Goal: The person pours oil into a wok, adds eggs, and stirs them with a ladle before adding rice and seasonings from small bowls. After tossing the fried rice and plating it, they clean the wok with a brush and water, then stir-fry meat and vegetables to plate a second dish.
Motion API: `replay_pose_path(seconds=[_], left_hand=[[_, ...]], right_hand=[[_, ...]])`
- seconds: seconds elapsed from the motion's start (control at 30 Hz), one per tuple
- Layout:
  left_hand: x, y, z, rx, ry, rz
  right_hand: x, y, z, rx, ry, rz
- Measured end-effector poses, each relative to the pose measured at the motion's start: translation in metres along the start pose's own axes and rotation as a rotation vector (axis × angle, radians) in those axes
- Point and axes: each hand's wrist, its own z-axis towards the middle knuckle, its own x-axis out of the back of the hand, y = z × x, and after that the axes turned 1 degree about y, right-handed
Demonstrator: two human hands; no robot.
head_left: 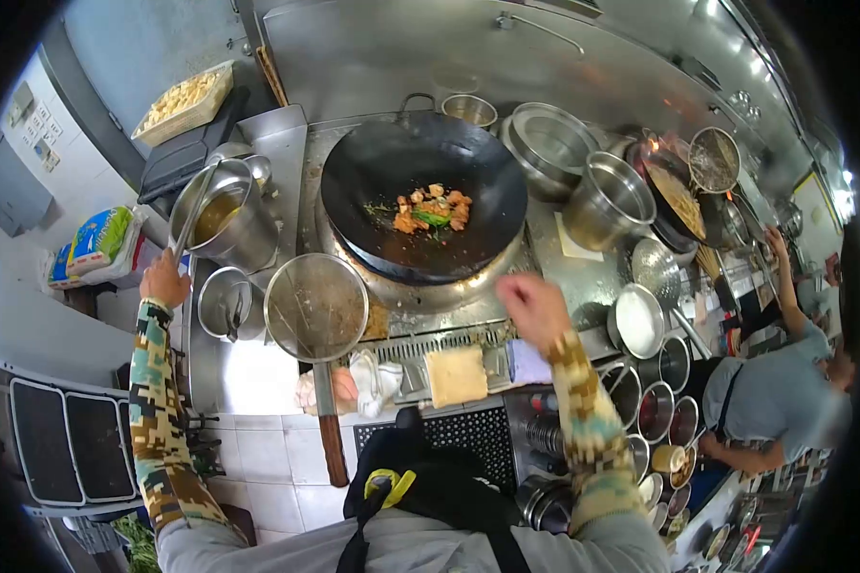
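Observation:
My left hand (165, 280) is closed around the end of a long metal ladle handle (197, 212), which leans over a tall steel pot (244, 234) with brownish liquid in it. The ladle's bowl is not clearly visible. Off the lower right rim of a large black wok (358, 181), my right hand (537, 310) hangs with its fingers curled together and slightly blurred; whether they hold anything is hidden. Browned meat pieces (435, 208) with some green bits lie in the wok. In front of it, a round mesh strainer (315, 306) rests with its wooden handle towards me.
A small steel pot (231, 304) with a utensil stands at left. Folded cloths (456, 374) line the front edge. Steel pots (610, 201) and a white-filled bowl (638, 320) stand at right. Beyond them, another person (774, 382) works near a second wok (674, 196) with flames behind.

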Motion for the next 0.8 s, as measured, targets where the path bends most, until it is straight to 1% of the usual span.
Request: replay_pose_path(seconds=[0.03,0.07,0.13,0.17,0.23,0.27,0.3,0.4,0.43,0.53,0.57,0.6,0.67,0.73,0.8], left_hand=[[0.018,0.015,-0.005,0.058,-0.007,-0.018],[0.021,0.016,-0.006,0.026,-0.011,-0.015],[0.013,0.015,-0.005,-0.038,-0.021,-0.011],[-0.007,0.002,0.000,-0.068,-0.014,-0.080],[-0.007,0.005,-0.001,-0.086,-0.035,-0.178],[-0.010,0.004,-0.002,-0.095,-0.048,-0.228],[-0.018,0.001,-0.003,-0.089,-0.008,-0.266],[0.020,0.035,-0.017,-0.163,0.254,-0.011],[0.037,0.053,-0.019,-0.229,0.381,-0.062],[0.070,0.118,-0.014,-0.389,0.394,-0.432],[0.073,0.144,-0.009,-0.449,0.421,-0.510],[0.074,0.170,-0.003,-0.512,0.442,-0.589],[0.075,0.224,0.017,-0.665,0.366,-0.663],[0.053,0.284,0.054,-0.873,0.277,-0.626],[0.029,0.349,0.093,-0.913,0.149,-0.427]], right_hand=[[-0.016,0.012,0.049,0.061,-0.024,-0.006],[-0.035,0.028,0.095,0.139,-0.035,-0.050],[-0.071,0.055,0.174,0.104,-0.172,-0.152],[-0.090,0.069,0.203,0.087,-0.176,-0.259],[-0.121,0.090,0.248,0.037,-0.199,-0.418],[-0.134,0.099,0.266,0.002,-0.223,-0.471],[-0.146,0.105,0.278,-0.032,-0.246,-0.525],[-0.169,0.118,0.294,0.047,-0.257,-0.639],[-0.167,0.106,0.296,-0.025,-0.331,-0.650],[-0.172,0.107,0.308,-0.112,-0.427,-0.788],[-0.160,0.089,0.306,-0.135,-0.355,-0.727],[-0.149,0.082,0.300,-0.152,-0.274,-0.468],[-0.119,0.070,0.290,-0.176,-0.098,0.040],[-0.082,0.013,0.240,-0.324,-0.016,0.459],[-0.054,-0.009,0.179,-0.367,0.032,0.688]])
